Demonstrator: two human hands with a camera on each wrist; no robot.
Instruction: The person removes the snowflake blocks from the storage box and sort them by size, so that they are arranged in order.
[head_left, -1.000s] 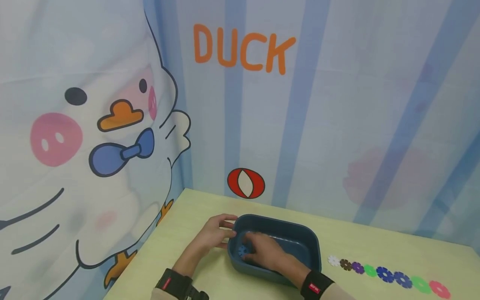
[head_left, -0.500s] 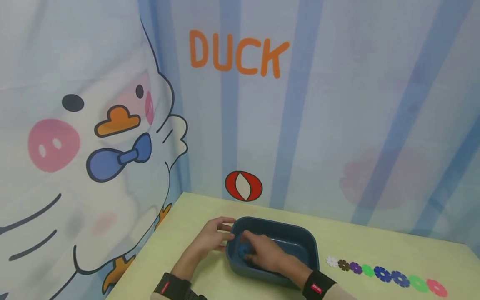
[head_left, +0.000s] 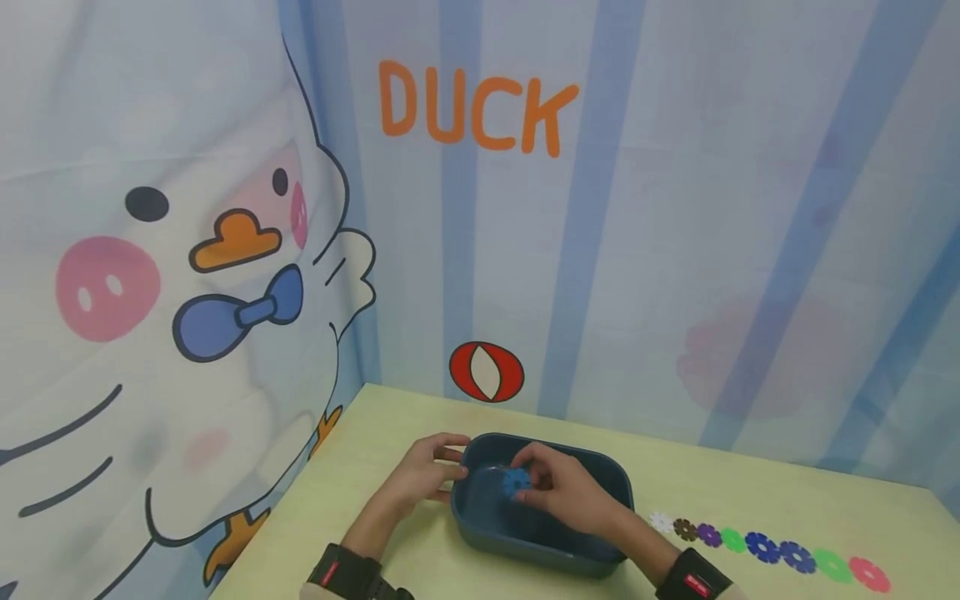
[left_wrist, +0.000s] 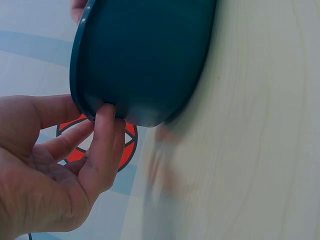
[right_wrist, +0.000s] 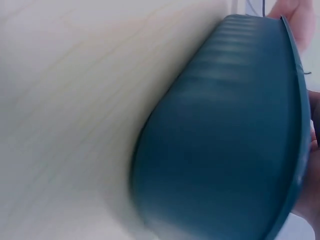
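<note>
Above the floor of a dark blue-green plastic bin (head_left: 540, 554), my right hand (head_left: 566, 492) pinches a blue snowflake disc (head_left: 516, 483) between thumb and fingers. The disc stands tilted. At the bin's left end, my left hand (head_left: 423, 473) rests its fairly straight fingers against the outside of the wall. The left wrist view has the left fingers (left_wrist: 102, 145) touching the end wall near the rim. From the right wrist, the bin's outer wall (right_wrist: 215, 130) fills much of the view. The right hand is partly visible there behind the rim, and the disc is hidden.
Right of the bin, several snowflake discs lie in a row on the pale yellow tabletop (head_left: 720, 475), from a white disc (head_left: 661, 522) to a pink disc (head_left: 870, 574). Printed fabric with a duck (head_left: 247, 400) hangs behind and at the left.
My right hand has lifted the blue disc off the bin's left floor and moved rightward and up with it. My left hand keeps its place at the bin's end.
</note>
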